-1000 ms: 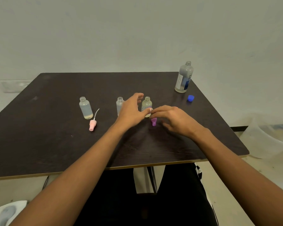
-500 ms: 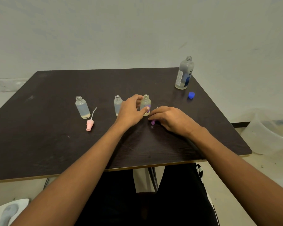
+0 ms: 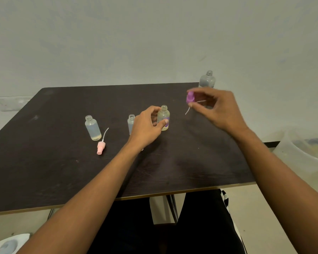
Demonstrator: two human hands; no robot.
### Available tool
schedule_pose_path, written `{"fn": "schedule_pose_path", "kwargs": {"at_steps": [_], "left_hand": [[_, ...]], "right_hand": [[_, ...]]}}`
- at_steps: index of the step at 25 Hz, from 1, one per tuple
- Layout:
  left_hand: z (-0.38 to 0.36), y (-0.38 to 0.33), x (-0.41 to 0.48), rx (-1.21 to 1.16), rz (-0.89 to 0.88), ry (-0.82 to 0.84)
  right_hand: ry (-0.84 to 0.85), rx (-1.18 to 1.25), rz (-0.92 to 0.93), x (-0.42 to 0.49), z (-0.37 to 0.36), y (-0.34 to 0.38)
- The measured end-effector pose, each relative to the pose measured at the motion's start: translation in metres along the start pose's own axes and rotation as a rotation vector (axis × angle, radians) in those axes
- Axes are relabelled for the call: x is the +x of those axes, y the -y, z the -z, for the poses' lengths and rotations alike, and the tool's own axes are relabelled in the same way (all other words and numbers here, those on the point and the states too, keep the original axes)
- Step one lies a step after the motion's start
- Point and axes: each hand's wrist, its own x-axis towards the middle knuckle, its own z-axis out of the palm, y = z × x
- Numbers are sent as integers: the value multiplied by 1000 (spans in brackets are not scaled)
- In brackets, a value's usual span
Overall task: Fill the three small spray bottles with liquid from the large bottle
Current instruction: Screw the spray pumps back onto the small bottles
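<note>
bottle (image 3: 163, 114) clear, uncapped | left hand (image 3: 145, 127) grips | right hand (image 3: 219, 110) pinches purple sprayer (image 3: 189, 97)

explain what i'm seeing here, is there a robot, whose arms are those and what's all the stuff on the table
There is no robot. The arms belong to a person, and the camera sits on their head looking forward and down, so you share their view. The left hand grips the rightmost small bottle, which stands open on the dark table. The right hand pinches a purple cap in the air, its thin tube hanging below. The middle bottle, partly behind the left hand, and the left bottle also stand open, with a pink cap lying by the left one. The large bottle stands uncapped at the far right.
</note>
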Motion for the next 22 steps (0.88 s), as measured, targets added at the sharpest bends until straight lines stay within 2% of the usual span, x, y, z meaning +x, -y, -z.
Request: {"fn": "schedule_pose_path", "kwargs": {"at_steps": [5,10,22], "left_hand": [[7,-17,-4,-53,-24,-13],[12,-23,-8,-65,-55,-24],[13,-29,-16,-118,-83,-37]], "right_hand": [[-101,150,6,30,22,40],[-58,215,28,42,19,56],[54,195,4,35,-10,39]]}}
